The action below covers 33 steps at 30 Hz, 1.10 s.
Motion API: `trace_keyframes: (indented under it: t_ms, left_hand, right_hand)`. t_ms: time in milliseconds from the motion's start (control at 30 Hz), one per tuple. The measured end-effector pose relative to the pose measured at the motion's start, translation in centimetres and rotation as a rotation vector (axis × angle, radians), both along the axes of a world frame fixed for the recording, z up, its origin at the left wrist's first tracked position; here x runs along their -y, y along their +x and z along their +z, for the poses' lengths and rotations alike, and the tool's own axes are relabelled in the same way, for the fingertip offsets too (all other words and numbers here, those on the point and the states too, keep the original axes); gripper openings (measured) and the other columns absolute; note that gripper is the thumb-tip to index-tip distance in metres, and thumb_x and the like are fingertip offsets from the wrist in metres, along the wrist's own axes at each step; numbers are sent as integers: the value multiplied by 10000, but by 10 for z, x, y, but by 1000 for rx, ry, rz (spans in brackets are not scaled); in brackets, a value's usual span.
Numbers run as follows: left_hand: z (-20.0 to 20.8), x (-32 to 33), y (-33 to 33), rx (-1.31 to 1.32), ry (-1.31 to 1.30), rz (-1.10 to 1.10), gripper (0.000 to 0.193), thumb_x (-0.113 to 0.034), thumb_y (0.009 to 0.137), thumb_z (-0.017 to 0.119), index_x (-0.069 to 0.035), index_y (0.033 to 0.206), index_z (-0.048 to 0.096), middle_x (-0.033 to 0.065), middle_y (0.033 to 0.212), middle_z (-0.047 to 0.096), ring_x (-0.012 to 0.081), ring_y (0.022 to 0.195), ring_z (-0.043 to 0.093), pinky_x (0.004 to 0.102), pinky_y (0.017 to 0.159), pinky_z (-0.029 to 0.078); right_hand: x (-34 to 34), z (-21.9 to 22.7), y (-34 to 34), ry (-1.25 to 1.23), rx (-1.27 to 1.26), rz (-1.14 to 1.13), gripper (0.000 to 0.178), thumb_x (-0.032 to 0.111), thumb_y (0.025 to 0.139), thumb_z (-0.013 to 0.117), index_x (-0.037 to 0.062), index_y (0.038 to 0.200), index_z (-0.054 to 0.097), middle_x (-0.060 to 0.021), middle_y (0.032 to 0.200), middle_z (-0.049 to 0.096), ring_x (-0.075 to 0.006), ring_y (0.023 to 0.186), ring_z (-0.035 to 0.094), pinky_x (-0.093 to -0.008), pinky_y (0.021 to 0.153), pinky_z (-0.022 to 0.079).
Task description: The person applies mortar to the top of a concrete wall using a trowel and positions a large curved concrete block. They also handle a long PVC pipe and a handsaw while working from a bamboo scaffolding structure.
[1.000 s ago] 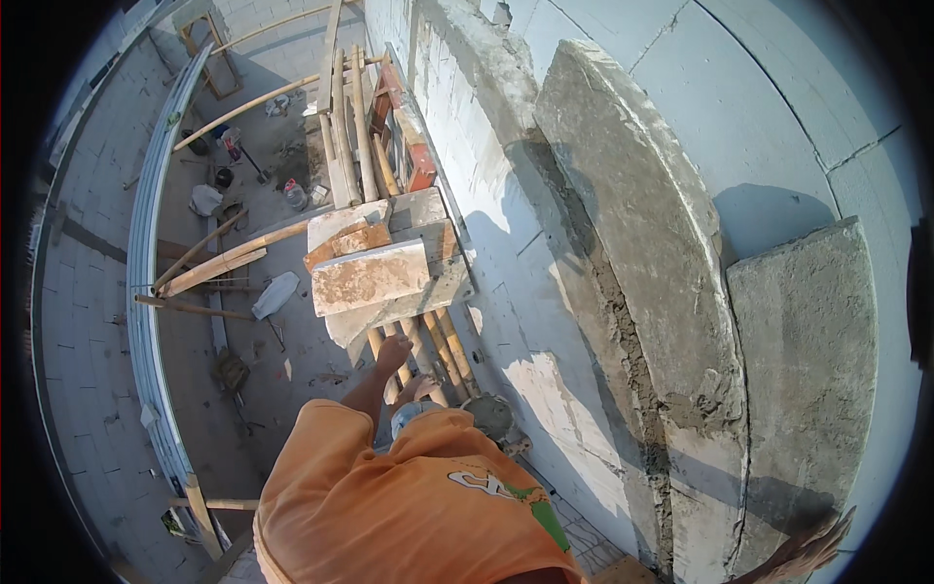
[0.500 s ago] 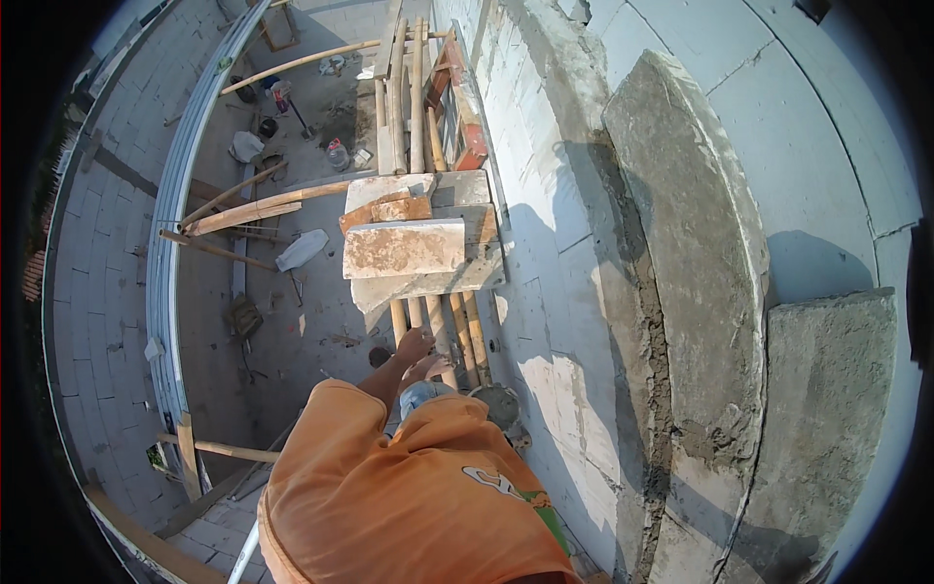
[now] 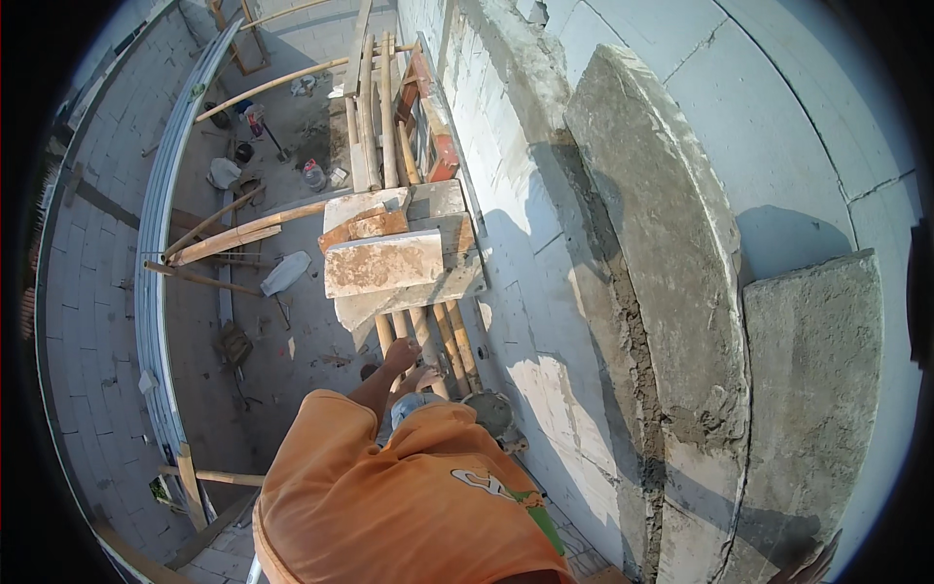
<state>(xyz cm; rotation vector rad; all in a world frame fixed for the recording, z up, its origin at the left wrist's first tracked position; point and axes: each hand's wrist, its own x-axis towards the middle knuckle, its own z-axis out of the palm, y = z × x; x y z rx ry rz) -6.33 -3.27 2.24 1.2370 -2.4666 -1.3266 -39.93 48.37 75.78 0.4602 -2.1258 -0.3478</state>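
"Hands first: where are they?"

"Left hand (image 3: 401, 356) is just below the middle of the frame, over some poles. Its fingers look loosely curled, but I can't make out whether they hold anything. Right hand (image 3: 815, 566) is at the lower right rim, dark and partly cut off, so its grip can't be told either."

"And what lies near that right one?"

"From the biggest down: the pale block wall (image 3: 506, 273) slants from the top centre toward the lower right. Beyond it, right of centre, a long grey slab (image 3: 662, 243) shows a bowed outer edge, with a rough mortar seam along its left side. Just beside it, at the right, sits a shorter grey slab (image 3: 812, 389); the right hand is near its lower end, touching or not I can't say."

"What about the left one's surroundings?"

"Bamboo poles (image 3: 388, 117) show above and below a pile of blocks in the upper middle. The top block (image 3: 384, 265) is pale and stained brown. Left of that, a white sack (image 3: 285, 273) lies on the floor. Smaller, a round grey tub (image 3: 489, 413) is right of the left hand, near the wall."
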Motion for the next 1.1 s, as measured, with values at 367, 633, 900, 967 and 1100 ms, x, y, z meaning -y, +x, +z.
trace_keyframes:
  t_ms: [367,633,900,967,1100]
  left_hand:
    - [-30,22,-7,-58,329,103,254,-226,873,663,-10,1006,665,75,719,615,151,567,583,296,435,473]
    - [-39,55,-25,-210,69,-266,61,-14,884,605,-34,925,645,59,774,584,187,699,592,333,587,511]
    - [110,28,-113,-106,632,89,234,-284,962,591,-79,1074,611,2,845,554,111,695,531,263,564,412]
    - [129,34,-132,-244,631,89,243,-300,962,591,-89,1082,606,2,838,557,112,700,538,248,579,404]
    - [158,44,-164,-365,652,-26,192,-260,991,555,-102,1085,611,-9,830,567,101,707,558,252,573,429]
  right_hand:
    - [15,4,18,-169,-54,-56,630,544,1016,361,71,1404,513,-210,1361,538,-390,1304,463,-525,1113,326]
    - [10,8,35,-223,-175,-77,512,439,1013,442,100,1386,532,-183,1335,561,-353,1277,501,-534,1156,261]
    - [-48,-3,74,-309,-259,-176,479,416,1011,487,78,1340,570,-194,1287,580,-350,1227,536,-517,1102,342]
    - [-55,-5,79,-402,-270,-190,481,409,1013,489,59,1333,573,-201,1276,584,-359,1208,538,-495,1071,371]
    - [-76,-11,93,-501,-268,-204,485,403,1018,485,45,1336,567,-216,1277,579,-372,1217,530,-479,1059,383]
